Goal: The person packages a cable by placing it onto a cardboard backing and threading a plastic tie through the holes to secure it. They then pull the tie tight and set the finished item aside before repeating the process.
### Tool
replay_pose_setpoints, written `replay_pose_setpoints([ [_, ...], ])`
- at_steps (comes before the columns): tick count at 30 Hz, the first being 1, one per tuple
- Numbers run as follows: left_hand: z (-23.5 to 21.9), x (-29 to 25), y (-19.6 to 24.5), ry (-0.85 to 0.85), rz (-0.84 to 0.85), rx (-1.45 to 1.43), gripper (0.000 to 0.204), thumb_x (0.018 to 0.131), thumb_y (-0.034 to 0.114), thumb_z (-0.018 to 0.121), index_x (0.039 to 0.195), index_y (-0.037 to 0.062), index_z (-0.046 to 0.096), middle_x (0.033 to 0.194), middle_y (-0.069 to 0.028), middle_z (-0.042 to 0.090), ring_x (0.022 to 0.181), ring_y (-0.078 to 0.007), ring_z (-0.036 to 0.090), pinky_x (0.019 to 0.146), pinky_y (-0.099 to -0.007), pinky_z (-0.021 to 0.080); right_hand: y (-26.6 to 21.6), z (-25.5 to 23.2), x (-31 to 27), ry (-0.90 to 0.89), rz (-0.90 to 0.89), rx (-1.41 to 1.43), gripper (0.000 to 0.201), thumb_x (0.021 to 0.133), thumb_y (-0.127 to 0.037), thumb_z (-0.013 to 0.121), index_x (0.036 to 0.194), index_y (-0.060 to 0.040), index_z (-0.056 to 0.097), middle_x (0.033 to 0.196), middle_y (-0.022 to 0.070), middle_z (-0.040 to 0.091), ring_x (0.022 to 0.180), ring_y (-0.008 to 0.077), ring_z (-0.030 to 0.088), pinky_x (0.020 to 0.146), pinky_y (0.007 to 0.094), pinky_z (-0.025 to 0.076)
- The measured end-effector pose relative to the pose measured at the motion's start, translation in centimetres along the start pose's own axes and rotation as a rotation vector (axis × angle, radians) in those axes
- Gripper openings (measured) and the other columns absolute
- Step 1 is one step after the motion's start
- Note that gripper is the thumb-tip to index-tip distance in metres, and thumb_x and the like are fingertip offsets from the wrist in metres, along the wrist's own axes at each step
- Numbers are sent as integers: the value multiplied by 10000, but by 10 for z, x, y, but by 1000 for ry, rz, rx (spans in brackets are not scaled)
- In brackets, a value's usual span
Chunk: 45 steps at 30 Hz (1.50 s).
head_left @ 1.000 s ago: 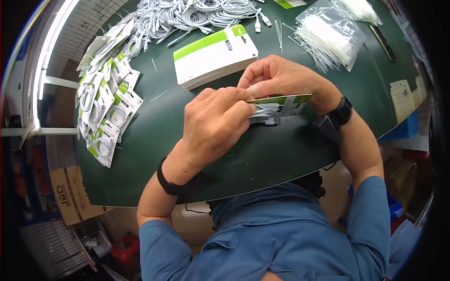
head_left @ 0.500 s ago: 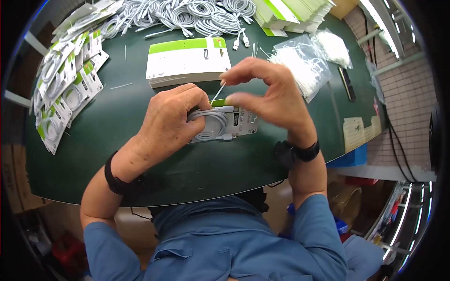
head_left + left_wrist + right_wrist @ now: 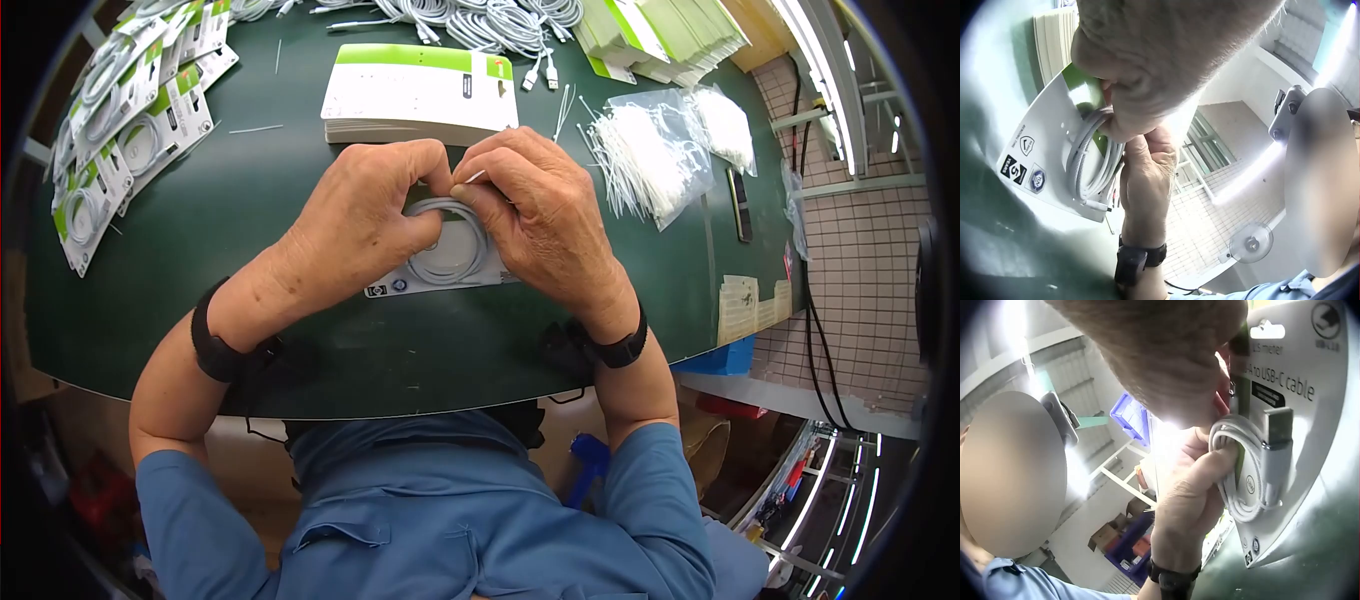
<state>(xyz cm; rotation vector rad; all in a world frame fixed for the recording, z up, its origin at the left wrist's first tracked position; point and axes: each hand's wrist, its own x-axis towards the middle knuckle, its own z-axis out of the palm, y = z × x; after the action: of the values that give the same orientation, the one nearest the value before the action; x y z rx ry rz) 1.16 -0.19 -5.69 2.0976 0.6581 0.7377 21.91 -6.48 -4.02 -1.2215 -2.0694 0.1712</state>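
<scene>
In the head view my left hand [image 3: 350,215] grips a white-and-green card [image 3: 385,290] with a coiled white cable [image 3: 447,277] lying against its face. My right hand [image 3: 545,220] pinches a thin white cable tie [image 3: 475,177] above the coil, its fingertips close to those of the left. Seen from the left wrist, the left thumb presses on the cable [image 3: 1077,164] near the green part of the card. Printing on the card in the right wrist view reads USB-C cable, and a USB plug [image 3: 1277,428] hangs beside the coil. Fingers hide most of the tie.
A stack of cards [image 3: 420,95] sits just beyond the hands. Carded cables [image 3: 145,145] pile up at the left, and loose cables [image 3: 510,30] lie at the back. To the right are a bag of white ties [image 3: 645,150] and green-edged card stacks [image 3: 660,40].
The card was tilted edge-on and now faces up to the head camera. My right hand had lifted the tie's end with fingers spread; it is now back down beside my left fingertips.
</scene>
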Motion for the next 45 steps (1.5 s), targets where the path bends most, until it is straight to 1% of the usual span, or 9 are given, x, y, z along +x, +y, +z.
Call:
replay_pose_setpoints([
  [3,1,-1,0,22,-30,-83,132,782,-11,666,908,-18,625,760,-116,621,678,-192,584,645,-366,487,0,5,1,64,-56,-53,88,891,-34,791,917,-37,707,957,78,721,832,259,689,725,380,539],
  [8,3,0,-1,3,-88,-176,123,782,-14,664,900,-28,631,743,-70,604,702,-120,546,659,-328,493,0,10,3,120,-127,-156,106,900,-51,777,946,-72,684,966,50,721,765,255,651,684,377,505],
  [11,-1,2,1,-84,-229,-207,124,807,-92,633,904,-14,631,893,16,675,881,-51,591,883,-257,550,2,14,2,163,-140,-166,122,903,-60,775,960,-85,671,975,36,720,746,248,638,669,376,496],
  [16,4,1,1,-75,-256,-255,136,807,-107,631,907,-16,633,903,21,671,907,-57,610,944,-260,557,2,16,2,151,-125,-220,144,903,-57,771,985,-84,656,989,41,716,733,244,640,660,374,500],
  [19,11,1,-6,-10,-148,-260,116,772,-8,667,885,-25,647,761,-42,633,730,-105,567,702,-304,520,3,15,2,143,-113,-237,144,908,-56,766,987,-82,649,994,43,716,724,243,642,651,375,503],
  [26,11,-1,-6,-21,-158,-261,103,776,-11,658,876,-27,642,781,-51,654,756,-109,591,726,-308,530,5,19,2,219,-100,-219,105,951,-55,736,979,-63,635,983,65,716,723,265,698,623,369,547],
  [35,12,-2,-7,-32,-144,-280,92,782,-14,647,871,-34,644,795,-59,667,782,-123,619,777,-318,555,2,19,1,172,-6,-190,98,978,-48,719,977,-40,622,945,85,729,747,251,725,635,353,570],
  [42,9,-1,-7,-54,-191,-327,93,781,-18,647,873,-33,647,813,-73,687,813,-133,649,792,-324,564,2,15,2,166,98,227,71,951,3,746,989,6,687,948,78,767,790,171,734,669,327,578],
  [45,8,-1,-5,-54,-209,-330,96,782,-18,651,876,-33,654,819,-83,696,818,-137,658,793,-325,567,2,10,3,150,92,227,82,935,22,757,1011,3,733,953,77,774,793,156,724,671,310,570],
])
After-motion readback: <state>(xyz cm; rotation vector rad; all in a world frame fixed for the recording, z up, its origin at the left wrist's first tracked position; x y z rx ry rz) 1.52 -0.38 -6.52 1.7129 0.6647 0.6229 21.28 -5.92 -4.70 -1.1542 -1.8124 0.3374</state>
